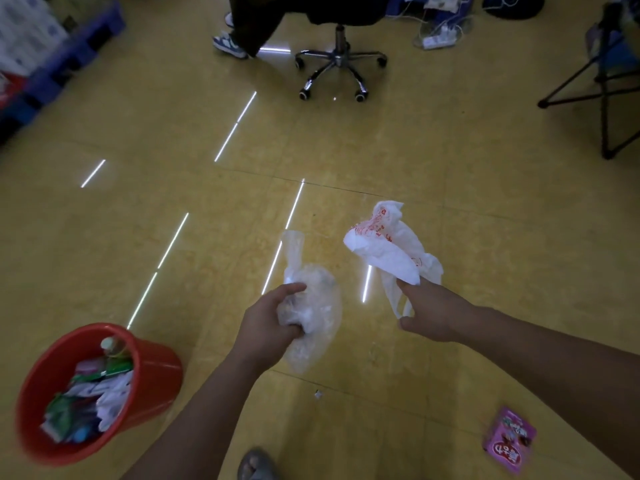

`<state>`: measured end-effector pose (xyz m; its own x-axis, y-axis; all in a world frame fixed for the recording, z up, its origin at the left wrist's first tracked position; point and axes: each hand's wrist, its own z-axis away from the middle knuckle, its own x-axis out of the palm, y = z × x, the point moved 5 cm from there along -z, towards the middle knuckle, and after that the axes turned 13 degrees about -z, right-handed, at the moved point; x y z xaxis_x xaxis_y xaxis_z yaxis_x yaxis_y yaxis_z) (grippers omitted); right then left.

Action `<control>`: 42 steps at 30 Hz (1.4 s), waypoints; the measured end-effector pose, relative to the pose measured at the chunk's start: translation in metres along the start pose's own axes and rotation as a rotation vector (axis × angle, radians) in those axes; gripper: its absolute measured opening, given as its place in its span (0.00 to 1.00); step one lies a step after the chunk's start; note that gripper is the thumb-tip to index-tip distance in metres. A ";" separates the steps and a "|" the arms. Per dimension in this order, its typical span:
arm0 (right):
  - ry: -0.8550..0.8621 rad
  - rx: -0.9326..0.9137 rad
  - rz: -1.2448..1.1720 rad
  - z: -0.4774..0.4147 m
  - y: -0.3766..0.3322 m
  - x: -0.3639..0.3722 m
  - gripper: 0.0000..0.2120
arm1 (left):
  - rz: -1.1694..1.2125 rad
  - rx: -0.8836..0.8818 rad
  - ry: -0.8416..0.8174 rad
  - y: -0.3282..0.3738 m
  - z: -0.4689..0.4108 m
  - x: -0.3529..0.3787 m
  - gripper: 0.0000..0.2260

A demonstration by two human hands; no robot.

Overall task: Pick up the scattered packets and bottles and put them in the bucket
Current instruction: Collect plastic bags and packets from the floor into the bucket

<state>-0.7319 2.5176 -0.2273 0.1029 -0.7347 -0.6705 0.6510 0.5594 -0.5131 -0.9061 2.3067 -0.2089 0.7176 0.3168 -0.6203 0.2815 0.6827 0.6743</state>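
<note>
1. Fingertips of right hand (429,313) partly hidden by white bag (384,244) it holds; left hand (266,323) grips clear bag (311,306).
2. Bucket (156,375) lower left, blurred, part filled; pink packet (509,438) lies lower right.
3. Floor (346,150) open between them.

Dim indoor view with a yellow cast. The glossy floor (450,185) shows thin white streaks of glare, reflections of strip lights overhead, slanting through the middle of the frame. The corners fall dark, most at upper left and upper right. Wide-angle bending curves the edges. The bucket (156,375) at lower left and the pink packet (509,438) at lower right are blurred. The white bag (388,251) and clear bag (318,306) at centre look sharper and brightest.
</note>
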 end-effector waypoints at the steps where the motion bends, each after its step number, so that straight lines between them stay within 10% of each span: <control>1: -0.006 -0.008 0.015 -0.004 -0.011 0.003 0.27 | 0.008 -0.005 0.002 -0.007 0.002 -0.011 0.31; 42: -0.408 -0.490 0.411 -0.163 -0.507 0.225 0.22 | 0.061 -0.391 0.357 -0.368 0.114 -0.298 0.30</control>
<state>-1.1610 2.1308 -0.2055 0.5971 -0.4610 -0.6565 0.1019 0.8553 -0.5080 -1.1511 1.8858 -0.2267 0.4447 0.5214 -0.7282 -0.0614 0.8289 0.5560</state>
